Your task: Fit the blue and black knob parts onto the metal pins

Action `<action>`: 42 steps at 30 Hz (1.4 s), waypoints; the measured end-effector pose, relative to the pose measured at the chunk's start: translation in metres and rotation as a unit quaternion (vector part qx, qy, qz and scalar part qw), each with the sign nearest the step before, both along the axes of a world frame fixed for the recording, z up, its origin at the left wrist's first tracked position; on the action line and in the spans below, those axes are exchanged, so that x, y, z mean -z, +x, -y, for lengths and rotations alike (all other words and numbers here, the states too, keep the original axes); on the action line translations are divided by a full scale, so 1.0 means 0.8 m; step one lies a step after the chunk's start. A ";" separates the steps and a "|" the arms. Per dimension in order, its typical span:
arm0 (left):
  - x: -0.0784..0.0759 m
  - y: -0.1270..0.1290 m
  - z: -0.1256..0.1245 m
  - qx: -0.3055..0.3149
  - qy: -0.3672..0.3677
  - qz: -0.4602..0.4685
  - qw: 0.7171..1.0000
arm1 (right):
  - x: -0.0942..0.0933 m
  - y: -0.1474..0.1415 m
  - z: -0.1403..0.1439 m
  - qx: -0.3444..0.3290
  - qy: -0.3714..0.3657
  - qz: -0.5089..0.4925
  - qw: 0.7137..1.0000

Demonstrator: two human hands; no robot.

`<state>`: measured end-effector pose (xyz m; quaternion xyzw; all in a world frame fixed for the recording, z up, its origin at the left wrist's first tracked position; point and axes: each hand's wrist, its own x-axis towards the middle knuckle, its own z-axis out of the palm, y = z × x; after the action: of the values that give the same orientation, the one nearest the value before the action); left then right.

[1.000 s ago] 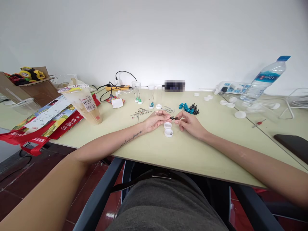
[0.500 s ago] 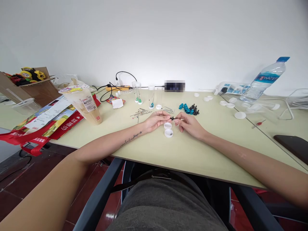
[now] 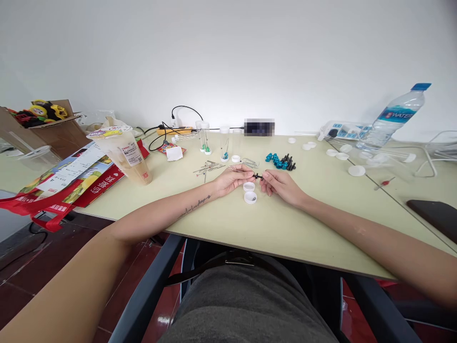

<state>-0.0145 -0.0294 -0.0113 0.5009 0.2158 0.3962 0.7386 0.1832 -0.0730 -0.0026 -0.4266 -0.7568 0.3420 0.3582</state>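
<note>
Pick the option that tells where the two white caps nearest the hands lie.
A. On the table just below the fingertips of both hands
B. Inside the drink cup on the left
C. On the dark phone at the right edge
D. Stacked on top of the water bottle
A: the two white caps lie on the table right under where the left hand and right hand meet, pinching a small black piece.
</note>
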 end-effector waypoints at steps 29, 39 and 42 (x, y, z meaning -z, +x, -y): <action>0.002 -0.001 -0.002 0.004 0.007 0.006 1.000 | -0.003 -0.001 0.003 0.002 0.021 0.005 1.000; 0.003 -0.001 -0.002 0.001 0.003 0.006 1.000 | -0.004 -0.002 0.004 0.021 0.038 -0.003 0.999; 0.003 0.000 -0.003 0.006 0.004 0.004 1.000 | -0.003 -0.001 0.003 -0.002 0.024 0.011 1.000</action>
<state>-0.0146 -0.0273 -0.0140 0.5038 0.2083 0.3949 0.7395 0.1822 -0.0752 0.0000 -0.4202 -0.7696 0.3193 0.3594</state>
